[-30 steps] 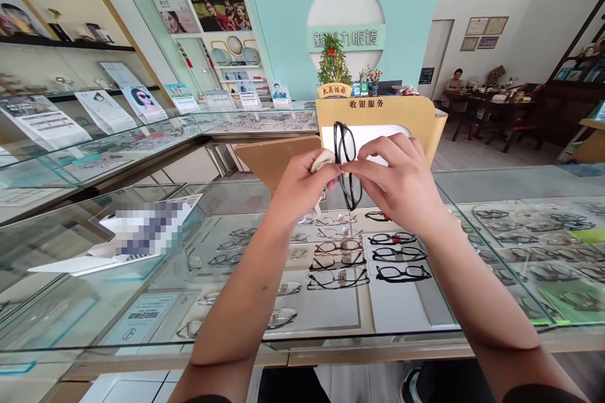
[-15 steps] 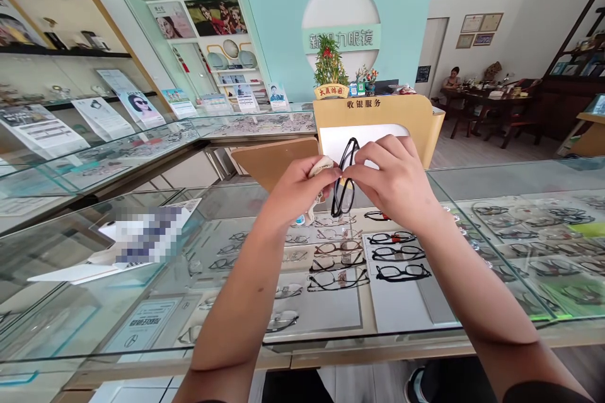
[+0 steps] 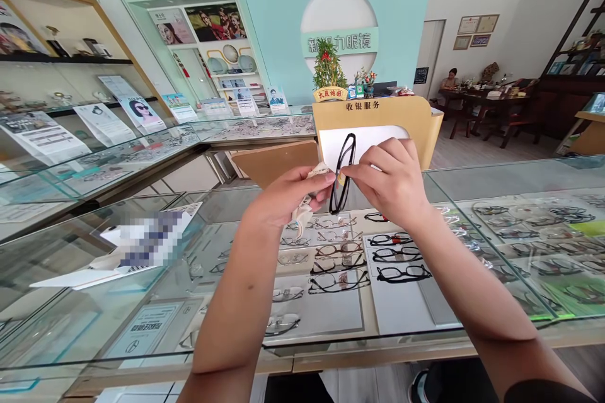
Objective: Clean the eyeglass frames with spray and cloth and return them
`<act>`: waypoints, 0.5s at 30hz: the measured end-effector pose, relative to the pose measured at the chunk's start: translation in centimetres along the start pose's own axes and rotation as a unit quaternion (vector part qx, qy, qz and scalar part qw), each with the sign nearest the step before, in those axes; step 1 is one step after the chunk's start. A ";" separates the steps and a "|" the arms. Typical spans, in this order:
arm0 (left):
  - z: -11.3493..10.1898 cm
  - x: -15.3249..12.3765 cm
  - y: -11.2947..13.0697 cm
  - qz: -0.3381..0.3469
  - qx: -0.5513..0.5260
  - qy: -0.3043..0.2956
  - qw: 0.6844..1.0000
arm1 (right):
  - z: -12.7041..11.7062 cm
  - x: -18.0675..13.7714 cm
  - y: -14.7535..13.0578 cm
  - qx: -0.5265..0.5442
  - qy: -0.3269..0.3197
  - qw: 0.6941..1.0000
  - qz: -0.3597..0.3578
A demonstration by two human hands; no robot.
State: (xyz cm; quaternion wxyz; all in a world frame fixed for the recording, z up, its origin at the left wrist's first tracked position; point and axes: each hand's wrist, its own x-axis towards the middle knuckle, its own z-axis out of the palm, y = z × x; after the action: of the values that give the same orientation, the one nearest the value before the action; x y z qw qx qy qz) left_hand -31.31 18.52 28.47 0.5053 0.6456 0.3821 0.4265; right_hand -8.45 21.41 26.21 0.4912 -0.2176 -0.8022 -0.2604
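Black-framed eyeglasses [image 3: 334, 203] are held up in the air over the glass counter, turned nearly edge-on. My right hand [image 3: 390, 176] pinches them at the middle of the frame between thumb and fingers. From the other side, my left hand [image 3: 295, 192] is closed around a crumpled cream cloth [image 3: 303, 211], part of which hangs below the fingers. The left thumb tip is right at the frame; whether it presses on the lens I cannot tell. Below the hands, several pairs of eyeglasses [image 3: 404, 273] lie in rows inside the case.
The glass display counter [image 3: 321, 345] spans the space before me, its front edge close to my body. A folded white card [image 3: 142, 252] stands on the glass at left. Beyond are a wooden cashier desk [image 3: 378, 114], another showcase [image 3: 265, 126] and a seated person at far right.
The eyeglasses have turned more edge-on. My left hand has shifted slightly left and lower, and more of the cloth hangs down from it. The right hand has barely moved.
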 end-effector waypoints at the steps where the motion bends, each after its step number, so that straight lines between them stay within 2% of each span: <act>1: 0.0 0.1 0.0 -0.003 -0.002 0.000 1.000 | 0.0 0.0 -0.1 0.002 -0.005 1.000 0.004; 8: 0.6 0.4 -0.5 0.001 -0.009 0.088 0.996 | 0.4 -0.1 -0.3 -0.025 0.015 1.000 0.003; 12: 0.4 0.7 -0.3 -0.014 -0.078 0.149 0.986 | 0.6 -0.3 -0.1 -0.032 0.017 0.999 0.039; 15: 0.1 1.0 0.0 0.013 -0.130 0.192 0.973 | 0.5 -0.2 0.1 -0.029 0.014 0.997 0.065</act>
State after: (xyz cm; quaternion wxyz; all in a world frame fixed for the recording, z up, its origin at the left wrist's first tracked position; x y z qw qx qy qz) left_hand -30.83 19.40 28.59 0.4970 0.4853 0.4045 0.5949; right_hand -8.65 21.74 25.85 0.5114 -0.2798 -0.7718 -0.2539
